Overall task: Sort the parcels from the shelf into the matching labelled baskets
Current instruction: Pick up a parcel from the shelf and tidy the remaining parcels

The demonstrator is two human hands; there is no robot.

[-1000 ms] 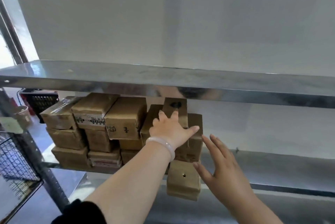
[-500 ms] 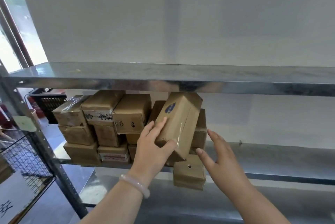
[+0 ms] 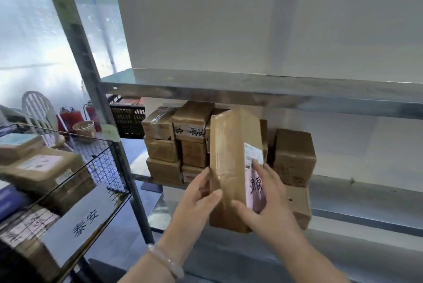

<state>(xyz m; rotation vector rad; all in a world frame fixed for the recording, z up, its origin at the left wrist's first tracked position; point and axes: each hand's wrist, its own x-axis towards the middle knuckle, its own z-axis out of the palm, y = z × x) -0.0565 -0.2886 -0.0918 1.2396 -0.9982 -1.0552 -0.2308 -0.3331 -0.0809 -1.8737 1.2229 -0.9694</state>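
A brown taped parcel [image 3: 231,161] stands upright in front of the shelf, held between both hands. Its right face carries a white shipping label and a pink slip with handwritten characters. My left hand [image 3: 199,195] grips its left edge, thumb on the front. My right hand [image 3: 265,200] holds its right side, thumb on the front and fingers over the pink slip. Behind it, a stack of brown parcels [image 3: 176,143] sits on the metal shelf [image 3: 366,189]. At the left a black wire basket [image 3: 100,163] with a white sign of two characters holds several parcels.
An upper shelf board [image 3: 251,90] runs just above the stack. A grey upright post [image 3: 91,90] stands between basket and shelf. One more parcel [image 3: 294,157] sits right of the held one. Beyond are a black crate [image 3: 128,120], red fire extinguishers [image 3: 71,118] and a chair.
The parcel has come off the stack and turned upright with its label side showing; my right hand has taken hold of it too. The view has swung left, bringing the basket in.
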